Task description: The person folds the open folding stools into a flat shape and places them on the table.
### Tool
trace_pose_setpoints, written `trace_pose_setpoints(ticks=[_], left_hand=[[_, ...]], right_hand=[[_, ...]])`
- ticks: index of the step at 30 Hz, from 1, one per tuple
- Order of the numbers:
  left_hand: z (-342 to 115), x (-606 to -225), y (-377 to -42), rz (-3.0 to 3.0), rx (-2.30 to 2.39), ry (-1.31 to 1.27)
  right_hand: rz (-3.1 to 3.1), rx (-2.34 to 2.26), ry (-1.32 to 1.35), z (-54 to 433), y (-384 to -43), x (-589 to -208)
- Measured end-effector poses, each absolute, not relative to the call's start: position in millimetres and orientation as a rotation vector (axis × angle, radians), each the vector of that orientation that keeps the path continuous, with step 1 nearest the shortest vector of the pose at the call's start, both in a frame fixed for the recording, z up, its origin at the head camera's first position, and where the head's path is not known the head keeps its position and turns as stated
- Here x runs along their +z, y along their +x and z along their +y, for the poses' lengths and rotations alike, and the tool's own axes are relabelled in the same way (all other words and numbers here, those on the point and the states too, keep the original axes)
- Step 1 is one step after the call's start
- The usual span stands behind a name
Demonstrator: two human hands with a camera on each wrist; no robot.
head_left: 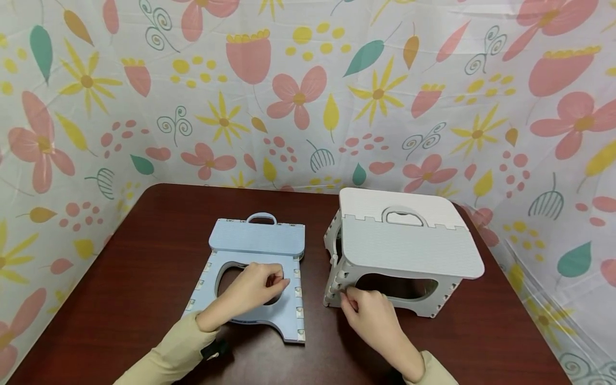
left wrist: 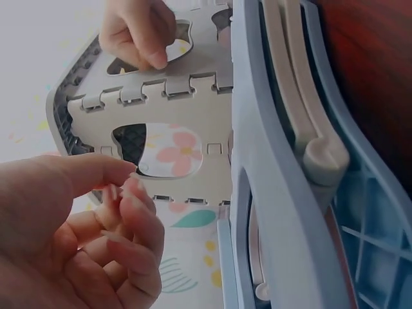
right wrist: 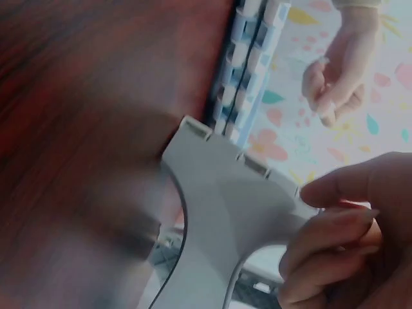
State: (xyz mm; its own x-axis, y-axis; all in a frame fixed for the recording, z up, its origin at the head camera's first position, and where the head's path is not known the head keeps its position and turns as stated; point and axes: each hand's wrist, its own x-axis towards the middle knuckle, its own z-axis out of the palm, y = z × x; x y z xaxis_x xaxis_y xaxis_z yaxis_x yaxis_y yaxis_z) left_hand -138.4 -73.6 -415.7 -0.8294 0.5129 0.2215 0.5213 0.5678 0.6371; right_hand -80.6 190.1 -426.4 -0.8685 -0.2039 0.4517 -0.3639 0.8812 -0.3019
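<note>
A light blue folding step stool (head_left: 257, 239) lies folded flat on the table, its handle at the far end. Over the oval cutout of its panel hovers my left hand (head_left: 252, 291), fingers loosely curled and holding nothing. Beside it, on the right, a light grey folding step stool (head_left: 409, 248) stands unfolded, seat up. My right hand (head_left: 375, 318) is in front of its left front leg, with fingers loosely curled. In the right wrist view the fingertips (right wrist: 315, 190) overlap the edge of the grey leg panel (right wrist: 219, 193); the hand grips nothing that shows.
The dark reddish-brown table (head_left: 159, 240) carries both stools, with a narrow gap between them. Behind and at the sides hangs a white cloth (head_left: 298, 59) printed with flowers and leaves. A black strap (head_left: 212, 350) shows at the left sleeve.
</note>
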Motion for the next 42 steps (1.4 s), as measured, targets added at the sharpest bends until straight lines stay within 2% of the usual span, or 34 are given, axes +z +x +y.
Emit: trace_pose_setpoints(ticks=[23,42], left_hand=[[-49.1,-412.1,-144.1,-2.843,-1.064,-1.051],[-27.8,-412.9,-139.7,-2.957,-1.015,-1.065]], right_hand=[[-3.069,0.608,0.108,229.5,-78.8,-404.7],[-3.282,0.495,0.122,254.0,-70.4,-394.8]])
